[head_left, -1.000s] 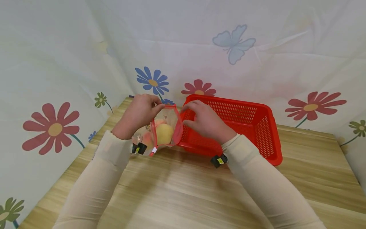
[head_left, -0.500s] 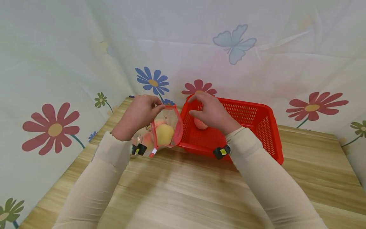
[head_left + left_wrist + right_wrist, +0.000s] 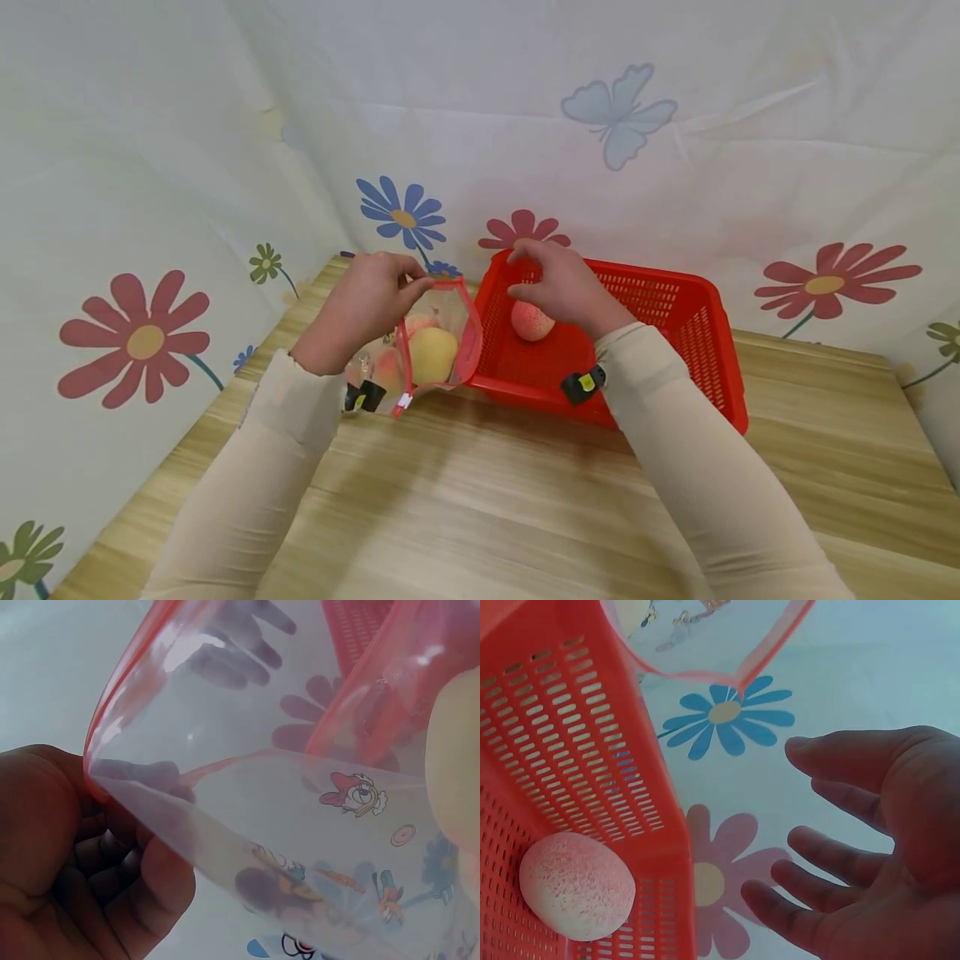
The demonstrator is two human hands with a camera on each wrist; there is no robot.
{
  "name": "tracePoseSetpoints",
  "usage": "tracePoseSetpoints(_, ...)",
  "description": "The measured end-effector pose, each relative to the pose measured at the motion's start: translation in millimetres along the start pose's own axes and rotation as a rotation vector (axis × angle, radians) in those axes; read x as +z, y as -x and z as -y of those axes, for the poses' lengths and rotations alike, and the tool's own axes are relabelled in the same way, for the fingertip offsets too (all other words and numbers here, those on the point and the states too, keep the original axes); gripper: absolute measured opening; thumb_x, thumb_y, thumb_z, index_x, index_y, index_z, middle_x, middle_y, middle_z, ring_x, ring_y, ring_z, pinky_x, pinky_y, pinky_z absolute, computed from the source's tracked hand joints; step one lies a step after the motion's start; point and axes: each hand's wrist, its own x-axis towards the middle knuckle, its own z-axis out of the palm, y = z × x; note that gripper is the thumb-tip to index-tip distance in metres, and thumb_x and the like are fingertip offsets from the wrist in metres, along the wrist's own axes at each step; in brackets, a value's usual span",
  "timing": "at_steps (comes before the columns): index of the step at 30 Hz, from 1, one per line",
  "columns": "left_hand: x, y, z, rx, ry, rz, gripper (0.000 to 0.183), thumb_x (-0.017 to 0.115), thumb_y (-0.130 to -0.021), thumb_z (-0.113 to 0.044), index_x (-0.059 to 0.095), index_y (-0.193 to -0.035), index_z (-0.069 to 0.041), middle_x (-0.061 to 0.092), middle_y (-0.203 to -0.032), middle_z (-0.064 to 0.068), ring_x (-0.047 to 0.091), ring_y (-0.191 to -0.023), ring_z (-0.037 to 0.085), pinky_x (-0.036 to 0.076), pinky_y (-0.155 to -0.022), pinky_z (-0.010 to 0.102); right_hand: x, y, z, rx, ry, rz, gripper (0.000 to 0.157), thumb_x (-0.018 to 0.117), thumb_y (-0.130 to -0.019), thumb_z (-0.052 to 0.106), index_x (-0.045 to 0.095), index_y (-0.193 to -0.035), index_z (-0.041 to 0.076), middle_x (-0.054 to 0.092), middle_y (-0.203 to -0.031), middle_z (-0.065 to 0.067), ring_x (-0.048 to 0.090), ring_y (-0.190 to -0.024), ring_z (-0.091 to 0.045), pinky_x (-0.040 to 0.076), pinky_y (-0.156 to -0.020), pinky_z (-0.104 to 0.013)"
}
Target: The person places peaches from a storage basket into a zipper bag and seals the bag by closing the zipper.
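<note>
In the head view my left hand (image 3: pixel 367 296) pinches the edge of a clear zip bag (image 3: pixel 471 342) with red trim. The bag's mouth gapes, and a white slider sits at its near corner. Inside lie a pale yellow round fruit (image 3: pixel 432 354) and pinkish peaches (image 3: pixel 388 367). Cartoon prints show on the bag's film (image 3: pixel 225 720) in the left wrist view. My right hand (image 3: pixel 564 283) hovers over the left part of a red basket (image 3: pixel 652 279), fingers apart and holding nothing. Below it, a pink peach (image 3: pixel 531 323) rests in the basket.
The basket's slotted left wall (image 3: pixel 570 727) stands right beside the bag. Both are on a wood-grain table (image 3: pixel 465 500). A white cloth printed with flowers and a butterfly (image 3: pixel 621 112) rises behind and at the left.
My right hand has moved right, away from the bag's mouth and over the basket, uncovering the peach in it. My left hand keeps its pinch on the bag's edge.
</note>
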Motion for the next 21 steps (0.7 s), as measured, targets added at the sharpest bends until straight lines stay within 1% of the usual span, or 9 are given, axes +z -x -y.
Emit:
tracePoseSetpoints(4,0.4,0.6,-0.1,0.008,-0.007,-0.006,0.021,0.064,-0.093,-0.026,0.073,-0.097,-0.008,0.065,-0.071,0.004,0.055,-0.058,0.019,0.047,-0.056,0.029,1.3,-5,-8,0.037,-0.016,0.012,0.057,0.077,-0.081,0.025,0.052,-0.133,0.024,0.046,-0.144,0.002,0.047,-0.123,-0.022,0.057,-0.087,-0.041)
tracePoseSetpoints(6,0.4,1.1,-0.5,0.007,-0.009,-0.004,0.020,0.064,-0.093,-0.025,0.073,-0.097,-0.008,0.065,-0.071,0.004,0.055,-0.058,0.019,0.047,-0.056,0.029,2.3,-7,-11,0.047,-0.025,0.018,0.059,0.077,-0.081,0.025,0.051,-0.134,0.024,0.045,-0.145,0.002,0.047,-0.123,-0.022,0.057,-0.087,-0.041)
tracePoseSetpoints(11,0.0,1.7,-0.6,0.006,-0.014,-0.001,0.020,0.064,-0.094,-0.024,0.073,-0.096,-0.007,0.064,-0.070,0.005,0.054,-0.058,0.019,0.046,-0.055,0.029,4.0,-14,-18,0.072,-0.040,0.026,0.056,0.076,-0.082,0.024,0.052,-0.133,0.020,0.048,-0.143,-0.002,0.048,-0.120,-0.024,0.057,-0.087,-0.042)
tracePoseSetpoints(16,-1.0,2.2,-1.2,0.017,-0.014,-0.001,0.020,0.063,-0.094,-0.023,0.073,-0.095,-0.006,0.063,-0.069,0.005,0.053,-0.057,0.018,0.045,-0.054,0.029,3.3,-18,-22,0.111,-0.049,0.035,0.051,0.075,-0.083,0.022,0.053,-0.128,0.020,0.051,-0.138,-0.006,0.051,-0.114,-0.024,0.056,-0.087,-0.043)
tracePoseSetpoints(21,-1.2,2.1,-1.3,0.023,-0.013,-0.007,0.020,0.062,-0.095,-0.023,0.073,-0.095,-0.006,0.063,-0.069,0.006,0.053,-0.057,0.018,0.045,-0.055,0.028,3.3,-23,-27,0.146,-0.046,0.062,0.052,0.076,-0.082,0.020,0.052,-0.128,0.019,0.053,-0.136,-0.008,0.052,-0.111,-0.026,0.056,-0.088,-0.044)
